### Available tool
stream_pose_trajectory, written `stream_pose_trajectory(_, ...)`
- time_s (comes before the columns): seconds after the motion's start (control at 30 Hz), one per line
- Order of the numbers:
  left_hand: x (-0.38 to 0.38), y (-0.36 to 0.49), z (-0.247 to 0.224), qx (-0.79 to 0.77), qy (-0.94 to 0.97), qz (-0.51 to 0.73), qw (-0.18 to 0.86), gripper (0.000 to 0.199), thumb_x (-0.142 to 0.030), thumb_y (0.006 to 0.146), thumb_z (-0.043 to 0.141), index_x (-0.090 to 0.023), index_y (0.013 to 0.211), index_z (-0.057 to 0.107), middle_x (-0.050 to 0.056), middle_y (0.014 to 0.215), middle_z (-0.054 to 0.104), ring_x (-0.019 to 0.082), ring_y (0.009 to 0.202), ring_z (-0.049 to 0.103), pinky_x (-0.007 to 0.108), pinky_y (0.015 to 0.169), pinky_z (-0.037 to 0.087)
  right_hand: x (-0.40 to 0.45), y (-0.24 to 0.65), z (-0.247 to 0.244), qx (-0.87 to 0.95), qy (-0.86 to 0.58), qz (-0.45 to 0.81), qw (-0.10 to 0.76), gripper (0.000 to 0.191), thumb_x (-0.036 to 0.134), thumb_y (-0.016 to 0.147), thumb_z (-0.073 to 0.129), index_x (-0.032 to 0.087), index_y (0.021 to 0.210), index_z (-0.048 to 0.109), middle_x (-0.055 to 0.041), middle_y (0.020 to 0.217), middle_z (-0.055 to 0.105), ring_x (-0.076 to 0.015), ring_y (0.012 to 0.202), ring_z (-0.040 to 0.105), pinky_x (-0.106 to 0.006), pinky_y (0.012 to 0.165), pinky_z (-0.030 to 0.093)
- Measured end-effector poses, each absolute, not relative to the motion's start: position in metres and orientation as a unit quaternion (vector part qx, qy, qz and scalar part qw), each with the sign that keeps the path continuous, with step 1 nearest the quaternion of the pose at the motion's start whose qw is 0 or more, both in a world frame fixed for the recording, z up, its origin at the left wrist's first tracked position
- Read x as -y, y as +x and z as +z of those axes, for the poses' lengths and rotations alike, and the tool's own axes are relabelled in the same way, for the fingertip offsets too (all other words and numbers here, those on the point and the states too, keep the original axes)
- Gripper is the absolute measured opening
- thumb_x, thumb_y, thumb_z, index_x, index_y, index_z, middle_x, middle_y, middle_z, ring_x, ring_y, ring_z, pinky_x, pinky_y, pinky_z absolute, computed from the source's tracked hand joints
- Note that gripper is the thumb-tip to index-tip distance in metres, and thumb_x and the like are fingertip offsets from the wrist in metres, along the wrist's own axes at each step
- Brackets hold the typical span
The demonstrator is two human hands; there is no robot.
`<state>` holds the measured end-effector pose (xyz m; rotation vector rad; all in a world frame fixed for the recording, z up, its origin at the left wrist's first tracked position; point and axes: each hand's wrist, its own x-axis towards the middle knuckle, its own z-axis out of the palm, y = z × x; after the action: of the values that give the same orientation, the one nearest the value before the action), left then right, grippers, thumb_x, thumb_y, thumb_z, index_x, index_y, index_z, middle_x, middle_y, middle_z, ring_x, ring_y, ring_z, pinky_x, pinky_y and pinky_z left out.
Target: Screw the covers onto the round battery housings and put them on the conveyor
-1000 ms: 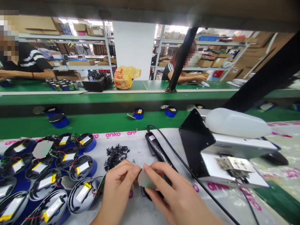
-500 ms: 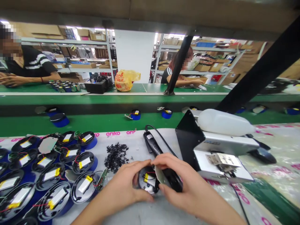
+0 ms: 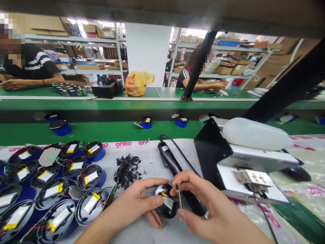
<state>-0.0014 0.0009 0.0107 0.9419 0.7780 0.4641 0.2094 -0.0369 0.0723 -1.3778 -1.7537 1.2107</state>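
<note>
My left hand grips a small round black housing, its thumb on the near rim and its fingers wrapped around the side. Inside the housing lies a silver battery. My right hand pinches a thin circuit board, turned almost edge-on beside the housing's open face. Partly hidden behind that hand is a black corded electric screwdriver on the table. Small black pieces lie heaped beyond my left hand. Several open blue-and-black housings with batteries and wires stand to the left.
At right stands a silver-and-black machine with a white plastic bottle on top. A green conveyor belt carries more housings past the table. Across it sit two people, near a yellow plastic bag. A black slanted post crosses the right.
The circuit board has turned from showing its face to nearly edge-on in my right hand. My left thumb has moved up onto the housing's rim. The view has shifted slightly.
</note>
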Motion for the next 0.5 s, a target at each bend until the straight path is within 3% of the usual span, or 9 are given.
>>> stream_pose_trajectory(0.13, -0.001, 0.002, 0.01, -0.37, 0.433, 0.224, 0.791, 0.066, -0.046, 0.077, 0.08, -0.015, 0.131, 0.06, 0.004, 0.065, 0.077, 0.017, 0.054, 0.075, 0.024, 0.054, 0.06, 0.039, 0.208, 0.071, 0.662, -0.527, 0.449, 0.287, 0.031, 0.011, 0.07, 0.059, 0.024, 0.099, 0.059, -0.0023, 0.101, 0.066, -0.0205, 0.102, 0.065, -0.036, 0.096, 0.051)
stream_pose_trajectory(0.33, 0.005, 0.009, 0.007, -0.402, 0.444, 0.255, 0.759, 0.056, -0.047, 0.083, 0.074, -0.015, 0.126, 0.06, 0.002, 0.064, 0.075, 0.015, 0.047, 0.071, 0.019, 0.045, 0.055, 0.042, 0.203, 0.063, 0.68, -0.525, 0.421, 0.291, 0.033, 0.009, 0.066, 0.055, 0.025, 0.095, 0.057, -0.0002, 0.091, 0.067, -0.0196, 0.091, 0.066, -0.034, 0.086, 0.056)
stream_pose_trajectory(0.5, 0.007, 0.013, 0.009, -0.411, 0.436, 0.259, 0.758, 0.049, -0.049, 0.082, 0.072, -0.017, 0.118, 0.062, 0.003, 0.072, 0.075, 0.012, 0.042, 0.067, 0.017, 0.04, 0.052, 0.045, 0.201, 0.058, 0.731, -0.506, 0.365, 0.277, 0.045, 0.005, 0.064, 0.057, 0.028, 0.103, 0.061, -0.0003, 0.102, 0.069, -0.0185, 0.095, 0.067, -0.03, 0.085, 0.057)
